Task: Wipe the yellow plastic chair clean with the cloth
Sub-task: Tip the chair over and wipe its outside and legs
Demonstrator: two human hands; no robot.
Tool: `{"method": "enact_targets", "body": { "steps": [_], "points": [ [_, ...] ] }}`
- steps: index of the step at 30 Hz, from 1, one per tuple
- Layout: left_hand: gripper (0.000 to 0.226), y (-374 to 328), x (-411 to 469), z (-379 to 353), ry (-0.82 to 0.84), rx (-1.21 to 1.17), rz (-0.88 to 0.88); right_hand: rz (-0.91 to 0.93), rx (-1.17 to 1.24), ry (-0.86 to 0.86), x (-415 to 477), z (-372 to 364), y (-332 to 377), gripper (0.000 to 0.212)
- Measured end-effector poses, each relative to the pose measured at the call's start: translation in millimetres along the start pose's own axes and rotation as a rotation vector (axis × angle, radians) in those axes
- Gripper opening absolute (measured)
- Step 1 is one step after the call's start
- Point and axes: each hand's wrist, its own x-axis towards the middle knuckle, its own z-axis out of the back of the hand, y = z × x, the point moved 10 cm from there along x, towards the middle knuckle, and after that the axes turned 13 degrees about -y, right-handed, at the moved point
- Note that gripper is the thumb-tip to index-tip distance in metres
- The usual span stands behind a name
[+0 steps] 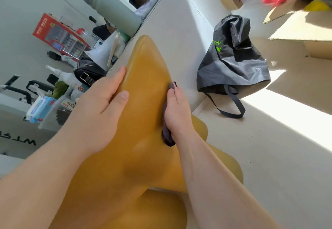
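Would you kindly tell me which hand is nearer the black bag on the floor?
Right. The right hand, pressing the cloth to the yellow chair, is on the side toward the black bag; the left hand grips the opposite edge.

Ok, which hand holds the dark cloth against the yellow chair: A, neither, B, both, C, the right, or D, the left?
C: the right hand grips the dark cloth against the yellow chair, while the left hand holds the chair's edge with no cloth.
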Motion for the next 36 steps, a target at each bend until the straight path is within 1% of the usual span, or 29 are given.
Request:
{"method": "enact_targets", "body": {
  "steps": [2,5,6,7,8,9,11,12,13,15,18,20,22,24,26,28,30,31,33,36],
  "points": [
    [0.052,-2,0,0,-0.003,-0.009,-0.030,0.176,0.078,-0.020,-19,-6,41,0.047],
    [0.058,-1,2,-1,0.014,-0.020,-0.054,0.496,0.061,-0.034,-50,-17,97,0.048],
    [0.059,-1,3,-1,0.016,-0.020,-0.053,0.557,0.049,-0.031,-47,-19,108,0.047],
    [0.059,0,4,-1,0.017,-0.017,-0.049,0.568,0.048,-0.027,-36,-20,112,0.046],
    [0.060,0,4,-1,0.020,-0.011,-0.045,0.535,0.048,-0.018,-18,-22,111,0.044],
    [0.060,0,4,-2,0.022,-0.006,-0.044,0.461,0.042,-0.003,8,-26,106,0.043],
    [0.061,0,4,-1,0.028,-0.004,-0.047,0.247,0.041,0.038,61,-37,94,0.043],
    [0.061,1,3,-1,0.036,-0.014,-0.039,0.184,0.024,0.049,78,-41,90,0.046],
    [0.061,3,3,-2,0.046,-0.032,-0.021,0.163,-0.001,0.051,85,-45,88,0.048],
    [0.060,5,1,-3,0.062,-0.083,0.030,0.187,-0.017,0.040,77,-44,89,0.046],
    [0.055,4,3,-3,0.040,-0.165,0.043,0.317,0.014,0.000,19,-25,90,0.047],
    [0.049,5,5,1,-0.007,-0.216,0.044,0.420,0.031,-0.027,-47,-14,82,0.049],
    [0.046,8,6,9,-0.077,-0.210,0.040,0.562,-0.005,-0.034,-111,-13,68,0.051],
    [0.044,6,3,19,-0.156,-0.185,0.010,0.638,-0.077,-0.052,-126,-14,50,0.053],
    [0.043,1,-5,33,-0.272,-0.180,-0.041,0.596,-0.170,-0.090,-112,-10,35,0.055],
    [0.040,4,-19,51,-0.389,-0.179,-0.057,0.447,-0.273,-0.129,-93,0,9,0.055],
    [0.037,18,-45,65,-0.438,-0.113,-0.057,0.316,-0.339,-0.201,-92,15,-18,0.051],
    [0.037,26,-62,70,-0.437,-0.060,-0.069,0.289,-0.347,-0.236,-97,20,-25,0.050],
    [0.040,48,-98,80,-0.434,0.041,-0.085,0.286,-0.338,-0.313,-115,20,-28,0.050],
    [0.044,85,-149,91,-0.457,0.127,-0.017,0.415,-0.286,-0.389,-158,-1,-13,0.053]
  ]
}}
